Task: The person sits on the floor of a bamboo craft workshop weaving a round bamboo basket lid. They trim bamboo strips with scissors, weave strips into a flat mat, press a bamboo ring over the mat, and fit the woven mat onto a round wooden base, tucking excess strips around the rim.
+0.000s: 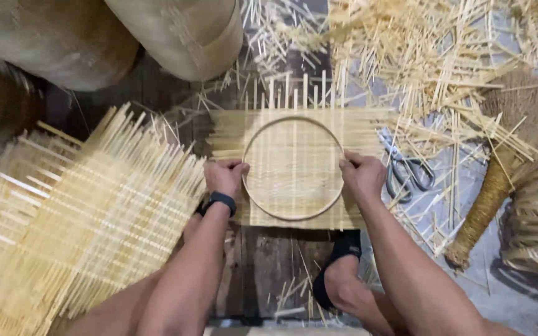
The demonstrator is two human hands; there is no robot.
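While pressing hoop (293, 167): left hand (224, 178), right hand (362, 176), knuckles up

A thin round bamboo hoop (293, 214) lies flat on a pale woven bamboo mat (350, 127) on the floor.

Dark plank floor (269, 261), strewn bamboo slivers (443, 56)

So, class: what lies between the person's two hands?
In the head view, a round bamboo hoop on a woven bamboo mat spans from left hand to right hand.
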